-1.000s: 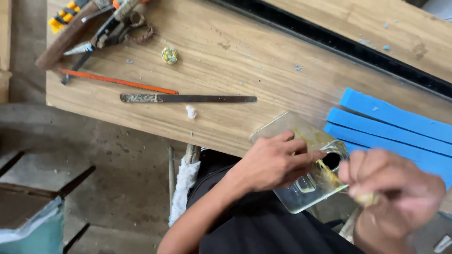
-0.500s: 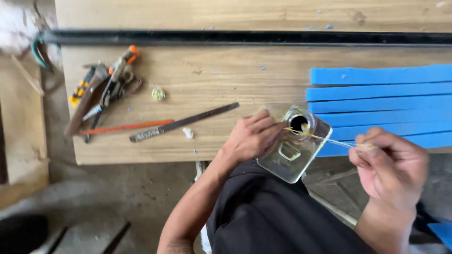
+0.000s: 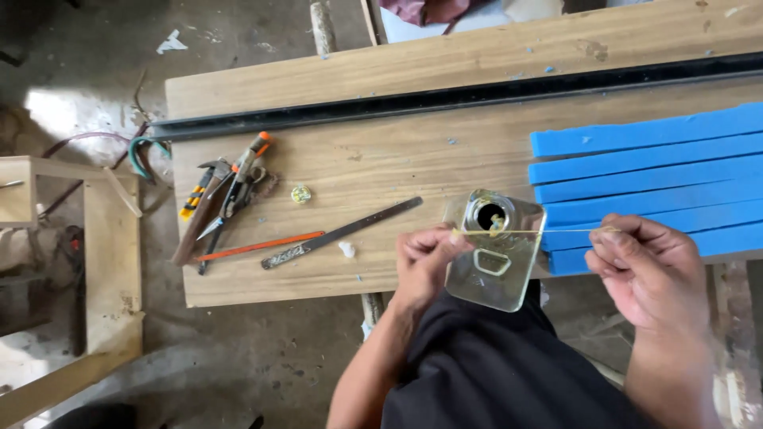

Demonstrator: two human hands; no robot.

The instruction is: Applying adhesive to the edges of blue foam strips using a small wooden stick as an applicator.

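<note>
Far left of my grip, a file (image 3: 342, 233) and pliers (image 3: 238, 187) lie loose on the table (image 3: 381, 159). My left hand (image 3: 421, 258) pinches the can (image 3: 493, 250) at its edge, keeping it steady. My right hand (image 3: 648, 266) is closed on a thin stick (image 3: 540, 231) lying across the can's open mouth, just before the blue strips (image 3: 660, 175).

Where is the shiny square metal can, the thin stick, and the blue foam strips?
Shiny square metal can (image 3: 501, 278): head view, on its flat top near the handle.
Thin stick (image 3: 548, 231): head view, mid-length, across the can's opening.
Blue foam strips (image 3: 652, 171): head view, middle of the stack.
</note>
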